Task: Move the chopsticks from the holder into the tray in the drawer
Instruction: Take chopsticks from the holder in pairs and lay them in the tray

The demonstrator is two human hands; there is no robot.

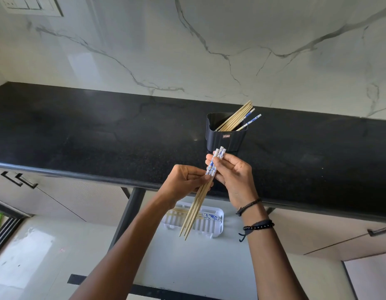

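A black holder (225, 138) stands on the black countertop with several chopsticks (237, 118) leaning out of it to the right. Over the counter's front edge, my left hand (183, 182) and my right hand (233, 172) both grip a small bundle of wooden chopsticks (197, 207) with blue-and-white ends. The patterned ends point up toward the holder, and the thin tips point down. Below them lies a white slotted tray (211, 227) in the open drawer, with a few chopsticks (209, 217) lying across it.
The black countertop (101, 135) runs the full width against a marbled white wall. The open drawer's pale floor (187, 263) spreads below the tray. Closed cabinet fronts with dark handles (19, 179) sit on the left; another handle (380, 231) shows on the right.
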